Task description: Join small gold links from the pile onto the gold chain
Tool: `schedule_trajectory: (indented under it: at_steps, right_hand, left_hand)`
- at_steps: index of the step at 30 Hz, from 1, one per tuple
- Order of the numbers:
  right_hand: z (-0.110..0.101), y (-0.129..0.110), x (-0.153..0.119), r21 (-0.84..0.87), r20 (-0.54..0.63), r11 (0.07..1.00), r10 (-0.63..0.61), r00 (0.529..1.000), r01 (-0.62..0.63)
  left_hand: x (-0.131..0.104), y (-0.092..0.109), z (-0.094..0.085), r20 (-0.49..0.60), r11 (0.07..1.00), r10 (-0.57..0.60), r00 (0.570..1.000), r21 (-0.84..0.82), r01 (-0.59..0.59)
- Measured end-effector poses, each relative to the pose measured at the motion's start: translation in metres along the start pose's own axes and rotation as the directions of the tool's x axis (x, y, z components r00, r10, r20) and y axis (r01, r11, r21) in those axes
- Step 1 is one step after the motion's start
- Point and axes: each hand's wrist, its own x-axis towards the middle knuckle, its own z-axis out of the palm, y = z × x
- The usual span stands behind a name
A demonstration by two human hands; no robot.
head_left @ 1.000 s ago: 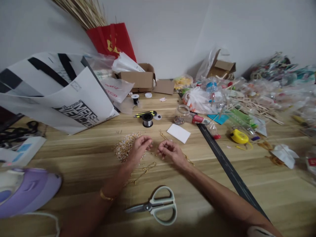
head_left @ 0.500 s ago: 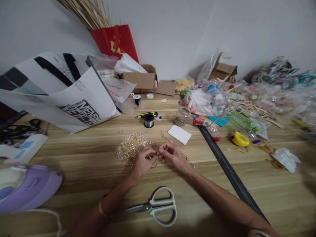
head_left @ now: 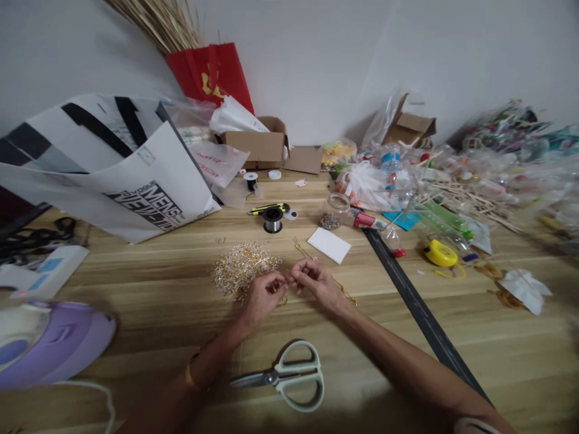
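My left hand (head_left: pixel 262 295) and my right hand (head_left: pixel 314 281) meet at the middle of the wooden table (head_left: pixel 149 283), fingertips pinched together on a small gold piece (head_left: pixel 289 281) between them. A heap of gold and pearl beads (head_left: pixel 239 268) lies just behind my left hand. A thin gold chain (head_left: pixel 346 294) trails on the table beside my right hand. Pale green scissors (head_left: pixel 289 377) lie shut near the front edge, below both hands.
A large white printed bag (head_left: pixel 113 169) lies at the left, a purple iron (head_left: pixel 49 346) at the front left. A black ruler (head_left: pixel 420 310) runs diagonally at the right. A wire spool (head_left: pixel 272 220), white card (head_left: pixel 329 245), yellow tape measure (head_left: pixel 438 254) and craft clutter fill the back.
My left hand has moved right, off the bead heap, and joined my right hand; both now pinch the same small gold piece. The view has shifted slightly.
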Motion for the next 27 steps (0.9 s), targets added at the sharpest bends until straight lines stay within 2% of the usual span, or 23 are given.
schedule_trajectory:
  at_steps: [6,14,22,27]
  right_hand:
    - [-0.005,0.004,0.004,0.014,-0.049,1.0,-0.009,0.999,0.009]
    - [-0.012,0.011,0.006,-0.077,-0.118,0.995,-0.066,0.991,0.057]
    - [-0.013,0.013,0.007,-0.144,-0.172,0.987,-0.1,0.98,0.076]
    - [-0.01,0.011,0.005,-0.119,-0.148,0.99,-0.089,0.985,0.072]
  left_hand:
    - [0.002,-0.001,-0.005,0.007,0.994,-0.099,0.995,-0.056,0.099]
    - [0.005,-0.001,-0.012,0.025,0.925,-0.192,0.981,-0.329,0.189]
    - [0.006,-0.006,-0.018,-0.002,0.902,-0.173,0.985,-0.401,0.158]
    - [0.007,-0.008,-0.02,-0.022,0.911,-0.178,0.984,-0.382,0.156]
